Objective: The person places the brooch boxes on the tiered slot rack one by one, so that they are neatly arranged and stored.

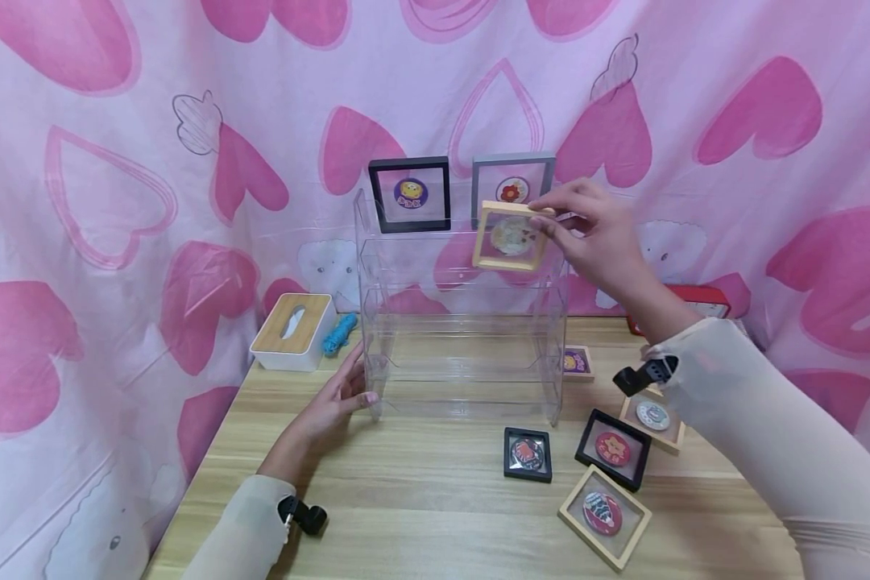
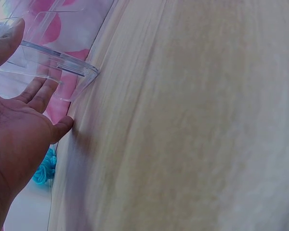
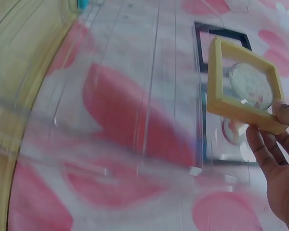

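Observation:
My right hand [image 1: 594, 229] pinches a light wood-coloured display frame [image 1: 479, 242] by its upper right corner. A pale round badge [image 3: 251, 85] sits inside it. The frame is held up over the top of a clear acrylic tiered rack [image 1: 464, 409], in front of a grey frame [image 1: 549, 167] with a red-flower badge. Left of that, a black frame [image 1: 445, 193] with a yellow-and-purple badge stands on the top tier. My left hand [image 1: 337, 400] rests against the rack's left side near its base, fingers extended and thumb by the front edge [image 2: 89, 72].
Right of the rack lie a small black frame [image 1: 528, 477], a larger black frame [image 1: 643, 463] and several wood-coloured frames [image 1: 578, 524]. A tissue box [image 1: 290, 354] and blue yarn [image 1: 339, 334] stand at the left. Behind the right arm is a red object [image 1: 703, 296]; a heart-patterned curtain [image 1: 275, 97] hangs behind.

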Motion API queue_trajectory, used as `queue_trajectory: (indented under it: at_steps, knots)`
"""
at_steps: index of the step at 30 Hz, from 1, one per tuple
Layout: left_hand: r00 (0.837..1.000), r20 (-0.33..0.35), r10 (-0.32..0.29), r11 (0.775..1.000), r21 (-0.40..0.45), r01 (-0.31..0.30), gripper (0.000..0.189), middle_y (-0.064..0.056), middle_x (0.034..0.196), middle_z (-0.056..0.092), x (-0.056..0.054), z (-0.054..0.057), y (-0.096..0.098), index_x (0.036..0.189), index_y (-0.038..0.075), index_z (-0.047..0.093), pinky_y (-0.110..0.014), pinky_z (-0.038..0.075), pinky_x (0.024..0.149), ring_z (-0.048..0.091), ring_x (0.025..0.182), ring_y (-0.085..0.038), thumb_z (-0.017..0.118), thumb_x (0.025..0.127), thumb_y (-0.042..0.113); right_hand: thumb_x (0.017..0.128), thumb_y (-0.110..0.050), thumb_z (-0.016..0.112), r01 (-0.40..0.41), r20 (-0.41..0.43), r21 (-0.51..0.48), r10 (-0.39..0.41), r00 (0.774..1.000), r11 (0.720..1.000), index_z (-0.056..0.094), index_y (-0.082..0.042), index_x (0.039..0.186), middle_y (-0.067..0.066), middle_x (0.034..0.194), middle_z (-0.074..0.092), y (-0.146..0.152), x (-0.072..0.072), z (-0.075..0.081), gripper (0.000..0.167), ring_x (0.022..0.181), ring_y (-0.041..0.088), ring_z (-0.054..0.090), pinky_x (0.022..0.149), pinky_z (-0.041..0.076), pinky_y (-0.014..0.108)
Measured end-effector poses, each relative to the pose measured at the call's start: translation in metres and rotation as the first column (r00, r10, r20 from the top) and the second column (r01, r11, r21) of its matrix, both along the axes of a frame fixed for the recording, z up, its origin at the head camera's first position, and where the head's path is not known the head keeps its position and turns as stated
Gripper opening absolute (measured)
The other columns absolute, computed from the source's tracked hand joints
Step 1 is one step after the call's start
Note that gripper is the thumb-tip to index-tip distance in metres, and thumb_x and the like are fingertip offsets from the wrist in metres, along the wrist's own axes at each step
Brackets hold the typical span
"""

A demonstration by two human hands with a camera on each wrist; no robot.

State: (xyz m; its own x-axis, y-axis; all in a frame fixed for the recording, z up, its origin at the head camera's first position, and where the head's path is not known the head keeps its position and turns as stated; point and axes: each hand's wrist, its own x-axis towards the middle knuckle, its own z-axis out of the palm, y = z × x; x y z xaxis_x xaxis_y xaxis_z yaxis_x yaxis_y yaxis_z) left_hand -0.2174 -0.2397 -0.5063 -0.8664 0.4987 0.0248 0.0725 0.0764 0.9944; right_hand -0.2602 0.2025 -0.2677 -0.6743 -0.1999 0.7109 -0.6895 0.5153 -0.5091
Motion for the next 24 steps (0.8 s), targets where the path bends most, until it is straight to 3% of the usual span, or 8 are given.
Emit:
queue_trajectory:
  at_steps: [10,15,19,24]
  knots:
    - [1.000,0.001,-0.010,1.000,0.013,0.010,0.104,-0.025,0.184,0.018,-0.001,-0.002,0.001,0.178,0.041,0.002,-0.073,0.011,0.135,0.016,0.170,-0.051,0.065,0.107,0.002,0.098,-0.001,0.082,-0.043,0.019,-0.001,0.043,0.999,0.999,0.085,-0.003,0.117,0.016,0.112,0.071,-0.050,-0.022,-0.016,0.019,0.100,0.022,0.071,0.085,0.060,0.011]
    - [1.000,-0.004,-0.017,1.000,0.005,0.017,0.103,-0.025,0.184,0.016,-0.002,-0.005,0.000,0.178,0.042,0.001,-0.074,0.010,0.135,0.014,0.170,-0.052,0.064,0.108,0.002,0.097,0.000,0.082,0.000,0.011,0.022,0.000,1.000,1.000,0.086,-0.003,0.116,0.018,0.113,0.072,-0.066,-0.032,-0.022,0.019,0.102,0.025,0.069,0.088,0.066,0.030]
    - [1.000,-0.004,-0.017,1.000,0.009,0.017,0.103,-0.025,0.184,0.017,-0.002,-0.004,0.000,0.178,0.043,0.001,-0.075,0.011,0.134,0.015,0.170,-0.053,0.064,0.108,0.002,0.099,0.000,0.080,-0.022,0.066,0.030,0.020,0.998,0.999,0.085,-0.004,0.118,0.017,0.114,0.071,-0.079,-0.038,-0.025,0.020,0.105,0.027,0.069,0.094,0.067,0.044]
    - [1.000,-0.021,-0.012,1.000,0.002,0.012,0.103,-0.025,0.184,0.019,-0.001,-0.003,0.000,0.178,0.042,0.001,-0.077,0.012,0.134,0.016,0.169,-0.054,0.064,0.108,0.002,0.099,0.004,0.076,-0.045,0.145,0.043,0.038,0.989,0.998,0.085,-0.005,0.121,0.016,0.119,0.072,-0.093,-0.041,-0.029,0.025,0.113,0.030,0.072,0.100,0.067,0.045]
